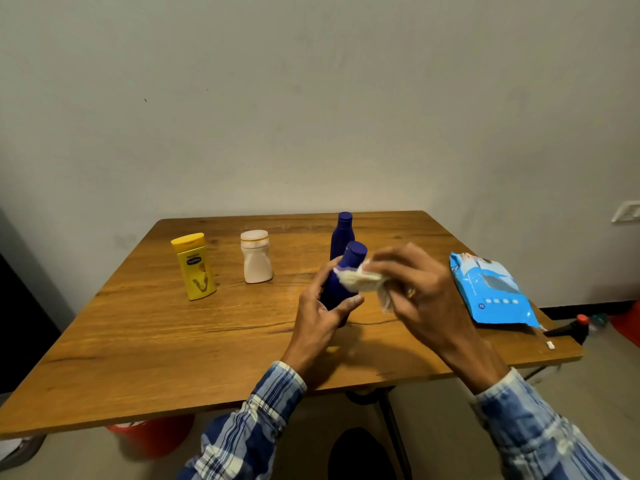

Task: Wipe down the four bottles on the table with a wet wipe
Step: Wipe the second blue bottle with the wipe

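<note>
My left hand [323, 311] grips a dark blue bottle [348, 268], tilted and lifted just off the wooden table [173, 341]. A crumpled white wet wipe [363, 280] is pressed against the bottle's shoulder by my right hand [419, 289]. Behind them a second dark blue bottle [341, 233] stands upright. A white bottle [257, 257] stands left of centre, and a yellow bottle [194, 266] stands further left.
A blue pack of wet wipes [491, 289] lies at the table's right edge. Beyond that edge a black bottle with a red cap [575, 329] lies on the floor. A red bucket [152, 438] sits under the table's near left. The wall stands close behind.
</note>
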{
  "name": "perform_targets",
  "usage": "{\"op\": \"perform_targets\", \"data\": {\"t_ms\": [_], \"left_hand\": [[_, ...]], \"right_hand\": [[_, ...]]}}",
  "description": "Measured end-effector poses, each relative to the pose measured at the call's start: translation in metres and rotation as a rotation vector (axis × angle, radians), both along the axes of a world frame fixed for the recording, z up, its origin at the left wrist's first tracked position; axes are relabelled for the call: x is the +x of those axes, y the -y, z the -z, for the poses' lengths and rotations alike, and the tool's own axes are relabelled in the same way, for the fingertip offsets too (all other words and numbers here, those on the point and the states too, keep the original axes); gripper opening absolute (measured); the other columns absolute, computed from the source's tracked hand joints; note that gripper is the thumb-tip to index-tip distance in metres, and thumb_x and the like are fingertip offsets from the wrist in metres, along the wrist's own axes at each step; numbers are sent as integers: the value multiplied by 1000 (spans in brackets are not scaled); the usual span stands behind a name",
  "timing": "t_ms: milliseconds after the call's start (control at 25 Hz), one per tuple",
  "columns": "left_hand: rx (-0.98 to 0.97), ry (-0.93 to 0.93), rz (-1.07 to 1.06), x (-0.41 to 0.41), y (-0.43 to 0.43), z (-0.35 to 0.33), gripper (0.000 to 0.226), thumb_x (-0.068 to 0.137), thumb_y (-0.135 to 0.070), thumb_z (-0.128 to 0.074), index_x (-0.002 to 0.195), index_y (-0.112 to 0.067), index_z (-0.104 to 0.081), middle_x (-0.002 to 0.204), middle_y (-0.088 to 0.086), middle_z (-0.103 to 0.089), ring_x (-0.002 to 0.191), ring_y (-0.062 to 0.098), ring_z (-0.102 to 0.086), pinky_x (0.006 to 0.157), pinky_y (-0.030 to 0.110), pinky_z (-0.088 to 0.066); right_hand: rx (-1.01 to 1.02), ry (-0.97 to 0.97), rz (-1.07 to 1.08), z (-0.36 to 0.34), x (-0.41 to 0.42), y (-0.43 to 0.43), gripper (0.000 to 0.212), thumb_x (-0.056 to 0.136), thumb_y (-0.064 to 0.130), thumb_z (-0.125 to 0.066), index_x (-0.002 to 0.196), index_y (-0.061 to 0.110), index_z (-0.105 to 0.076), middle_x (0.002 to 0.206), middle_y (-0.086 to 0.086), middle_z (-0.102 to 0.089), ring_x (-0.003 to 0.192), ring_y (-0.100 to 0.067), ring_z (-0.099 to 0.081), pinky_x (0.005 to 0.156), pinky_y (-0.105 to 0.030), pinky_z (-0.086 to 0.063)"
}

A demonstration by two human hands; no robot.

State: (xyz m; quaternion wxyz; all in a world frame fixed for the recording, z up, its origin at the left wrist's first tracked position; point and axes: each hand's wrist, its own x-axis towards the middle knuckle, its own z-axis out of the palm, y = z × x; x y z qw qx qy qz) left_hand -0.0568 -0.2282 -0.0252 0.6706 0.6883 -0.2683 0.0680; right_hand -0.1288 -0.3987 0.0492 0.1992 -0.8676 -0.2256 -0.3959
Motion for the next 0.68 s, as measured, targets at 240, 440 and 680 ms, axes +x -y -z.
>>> {"op": "perform_targets", "data": {"t_ms": [240, 440, 680], "left_hand": [[-29, -48, 5, -6, 8, -3, 58, 83, -3, -77, 135, -17, -55, 120, -9, -68, 112, 4, -64, 92, 25, -54], [-96, -110, 90, -9, 4, -7, 68, 85, 4, -72, 140, -28, -47, 120, -3, -65, 103, 10, -69, 83, 33, -60], [-532, -530, 433, -15, -1, -14, 40, 83, -21, -61, 121, -18, -70, 114, 11, -71, 104, 27, -65, 85, 40, -58]], "right_hand": [[-123, 88, 205, 9, 20, -25, 35, 83, 4, -66, 118, 2, -67, 123, -17, -60, 106, -27, -56, 81, -30, -55], [-227, 83, 132, 29, 16, -21, 33, 84, 7, -69, 116, 3, -67, 122, -21, -58, 101, -30, -62, 79, -29, -58], [-93, -33, 99, 42, 22, -27, 51, 83, 5, -68, 132, 8, -58, 131, -16, -48, 109, -26, -55, 82, -30, -58]]}}
